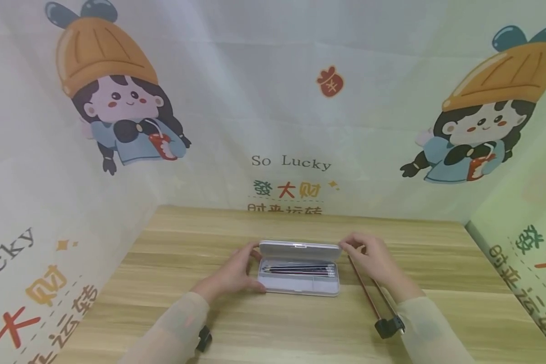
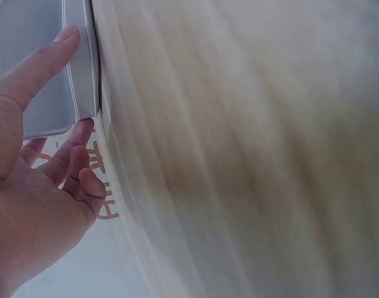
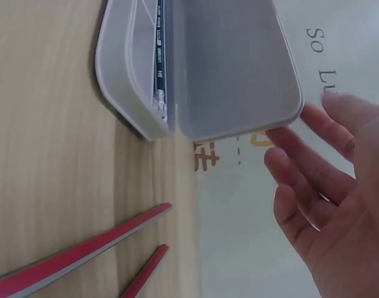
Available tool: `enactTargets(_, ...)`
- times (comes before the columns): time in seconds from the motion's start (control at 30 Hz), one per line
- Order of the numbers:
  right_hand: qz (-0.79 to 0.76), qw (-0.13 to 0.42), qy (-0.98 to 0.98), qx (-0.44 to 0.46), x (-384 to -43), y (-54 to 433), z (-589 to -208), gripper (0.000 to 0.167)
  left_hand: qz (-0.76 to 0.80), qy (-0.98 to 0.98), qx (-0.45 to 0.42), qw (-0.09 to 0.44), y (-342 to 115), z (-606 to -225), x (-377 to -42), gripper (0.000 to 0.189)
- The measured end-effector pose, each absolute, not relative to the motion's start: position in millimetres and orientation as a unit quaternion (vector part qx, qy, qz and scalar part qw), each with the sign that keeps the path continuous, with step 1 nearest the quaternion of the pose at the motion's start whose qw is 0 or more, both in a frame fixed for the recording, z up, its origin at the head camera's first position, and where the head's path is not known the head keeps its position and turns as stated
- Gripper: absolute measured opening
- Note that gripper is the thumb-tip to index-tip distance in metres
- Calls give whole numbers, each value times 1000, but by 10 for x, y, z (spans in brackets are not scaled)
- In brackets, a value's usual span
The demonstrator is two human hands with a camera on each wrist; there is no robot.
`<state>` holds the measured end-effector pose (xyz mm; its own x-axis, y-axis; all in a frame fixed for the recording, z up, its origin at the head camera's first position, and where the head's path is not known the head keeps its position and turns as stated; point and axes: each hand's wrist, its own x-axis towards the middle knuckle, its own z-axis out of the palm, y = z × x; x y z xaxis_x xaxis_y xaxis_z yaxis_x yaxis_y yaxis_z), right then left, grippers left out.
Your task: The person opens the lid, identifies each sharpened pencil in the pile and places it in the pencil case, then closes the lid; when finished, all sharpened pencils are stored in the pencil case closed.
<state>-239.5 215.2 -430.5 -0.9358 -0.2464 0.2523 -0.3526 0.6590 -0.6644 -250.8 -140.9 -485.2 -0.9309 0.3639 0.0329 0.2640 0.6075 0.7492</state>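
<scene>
A white pencil case (image 1: 291,284) lies on the table with its hinged lid (image 1: 282,250) raised. Inside, several dark pencils (image 1: 300,270) lie lengthwise, their eraser ends to the right. My left hand (image 1: 232,273) grips the case's left end, thumb (image 2: 50,59) on the front edge and fingers around the back corner. At the lid's upper right corner is my right hand (image 1: 368,258), its index finger touching the edge from behind. The right thumb (image 3: 348,112) stays apart from the lid, and the other fingers curve loosely below it.
Two slim red sticks (image 1: 366,288) lie on the wooden table (image 1: 164,263) right of the case, partly under my right arm. Black wrist devices (image 1: 387,327) sit by both forearms. A printed cloth backdrop (image 1: 218,111) rises behind the table and along both sides.
</scene>
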Motion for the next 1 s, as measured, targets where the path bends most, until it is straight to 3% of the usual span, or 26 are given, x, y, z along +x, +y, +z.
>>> enactTargets(0.27, 384, 21, -904, 185, -2367, 2277, -4495, 11, 397, 895, 191, 70, -1427, -4864, -2498, 91)
enactTargets(0.73, 397, -64, -886, 230, -2382, 2317, -4753, 66, 407, 880, 202, 134, -1565, -4832, -2506, 65)
enactTargets(1.0, 354, -58, -904, 231, -2382, 2297, -4766, 74, 404, 884, 201, 124, -1550, -4820, -2502, 60)
